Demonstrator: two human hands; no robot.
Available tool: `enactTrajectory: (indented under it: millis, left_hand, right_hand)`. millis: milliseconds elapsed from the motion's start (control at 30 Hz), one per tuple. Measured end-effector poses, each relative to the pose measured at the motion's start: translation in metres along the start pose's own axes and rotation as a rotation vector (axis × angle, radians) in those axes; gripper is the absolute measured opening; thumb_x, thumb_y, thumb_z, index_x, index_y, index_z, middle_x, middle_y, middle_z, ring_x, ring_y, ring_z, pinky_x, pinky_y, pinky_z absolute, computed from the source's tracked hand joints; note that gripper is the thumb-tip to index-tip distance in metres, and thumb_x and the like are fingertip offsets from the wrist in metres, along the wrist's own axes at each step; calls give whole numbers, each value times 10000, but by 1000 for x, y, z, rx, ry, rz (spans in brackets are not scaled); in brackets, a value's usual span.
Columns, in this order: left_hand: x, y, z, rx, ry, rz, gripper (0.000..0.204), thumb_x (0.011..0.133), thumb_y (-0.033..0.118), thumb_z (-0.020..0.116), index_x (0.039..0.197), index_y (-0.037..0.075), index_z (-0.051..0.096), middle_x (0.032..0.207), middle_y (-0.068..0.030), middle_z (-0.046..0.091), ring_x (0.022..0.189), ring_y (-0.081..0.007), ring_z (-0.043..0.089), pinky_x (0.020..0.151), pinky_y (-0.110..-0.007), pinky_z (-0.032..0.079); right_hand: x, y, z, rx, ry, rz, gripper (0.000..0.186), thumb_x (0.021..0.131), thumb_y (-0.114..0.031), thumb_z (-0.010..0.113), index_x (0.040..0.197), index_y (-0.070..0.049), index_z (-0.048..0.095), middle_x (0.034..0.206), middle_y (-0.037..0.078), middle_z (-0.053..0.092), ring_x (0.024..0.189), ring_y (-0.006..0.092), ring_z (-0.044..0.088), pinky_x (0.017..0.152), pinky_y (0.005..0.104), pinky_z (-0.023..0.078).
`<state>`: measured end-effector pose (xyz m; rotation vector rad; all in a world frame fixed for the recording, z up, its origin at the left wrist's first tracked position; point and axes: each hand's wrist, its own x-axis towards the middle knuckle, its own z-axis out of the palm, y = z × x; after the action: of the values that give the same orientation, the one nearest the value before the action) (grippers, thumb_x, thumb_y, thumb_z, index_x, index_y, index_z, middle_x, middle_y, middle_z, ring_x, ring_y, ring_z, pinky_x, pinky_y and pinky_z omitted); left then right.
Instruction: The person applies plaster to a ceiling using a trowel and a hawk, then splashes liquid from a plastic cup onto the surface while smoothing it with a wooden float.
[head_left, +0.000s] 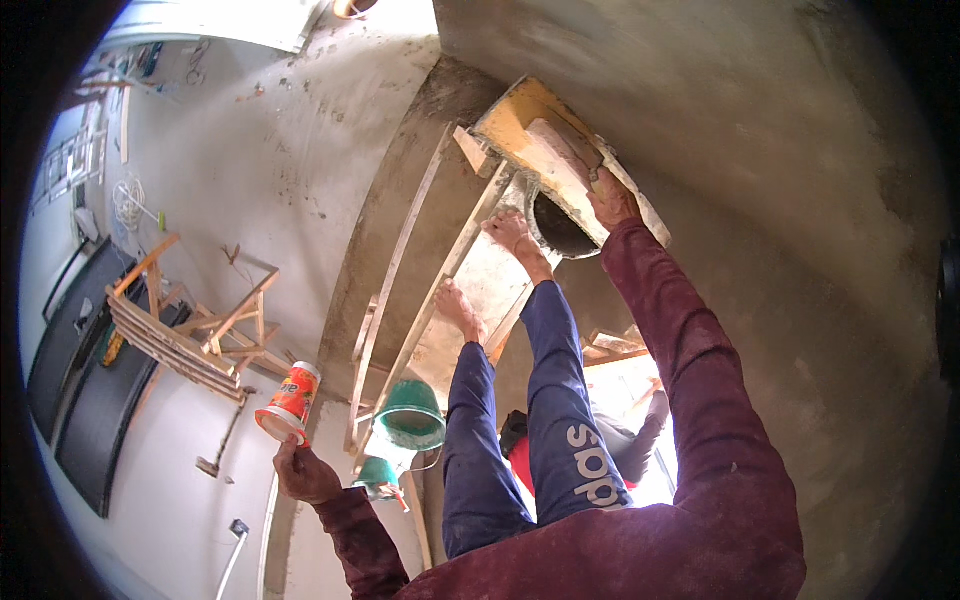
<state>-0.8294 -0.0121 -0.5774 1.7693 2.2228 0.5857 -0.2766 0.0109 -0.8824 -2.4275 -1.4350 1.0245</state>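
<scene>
In my left hand (308,474) is a red-and-orange plastic cup (292,393), tilted, with the fingers closed on its rim at the lower left. What is inside cannot be made out. My right hand (613,199) is stretched far forward and closed on the wooden grip of a wide plastering float (535,118), which has a yellow-orange face and mortar-smeared edges. Partly beneath the float stands a round, dark bucket (562,225) with a mortar-crusted rim. My bare feet (515,237) stand on a mortar-stained plank (440,335) beside the bucket.
A plastered wall (780,250) rises along the right. Below the plank hang or stand a green bucket (411,415) and a second green bucket (376,472). Another person (640,440) is below, behind my legs. A wooden trestle (190,335) and black panels (100,400) are at left.
</scene>
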Motion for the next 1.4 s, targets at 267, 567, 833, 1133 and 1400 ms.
enactTrajectory:
  millis: [267,567,833,1133,1400]
  left_hand:
    - [23,21,21,-81,-146,261,125,869,66,583,962,0,636,884,-147,659,789,-289,642,691,-371,534]
    - [37,57,29,-44,-214,430,80,835,42,582,889,15,635,828,-150,669,722,-290,657,595,-356,520]
    - [41,76,31,-48,-286,529,109,830,-30,541,873,28,623,826,-136,664,688,-223,638,592,-304,496]
    - [46,107,45,-114,-322,444,42,859,36,611,890,18,632,848,-121,669,752,-194,640,663,-284,505]
    - [57,120,64,-101,-344,593,39,860,65,623,891,50,640,840,-149,683,736,-279,670,647,-347,528]
  right_hand:
    - [-133,-31,-12,-165,-163,84,347,844,-172,498,1156,-21,486,1079,256,572,1015,431,556,855,554,431]
    - [-134,-26,65,-141,-374,336,426,828,-278,517,1210,-91,539,1247,227,497,1077,406,548,897,568,431]
    - [-147,18,55,4,-394,251,562,848,-199,543,1372,-114,358,1256,213,497,1171,399,488,961,501,416]
    - [-175,38,84,97,-246,180,439,837,-98,540,1264,-99,436,1137,218,549,1069,406,532,884,479,447]
    - [-164,24,90,-62,-89,114,303,787,-120,556,1089,-100,549,1052,149,569,1008,349,555,777,480,479]
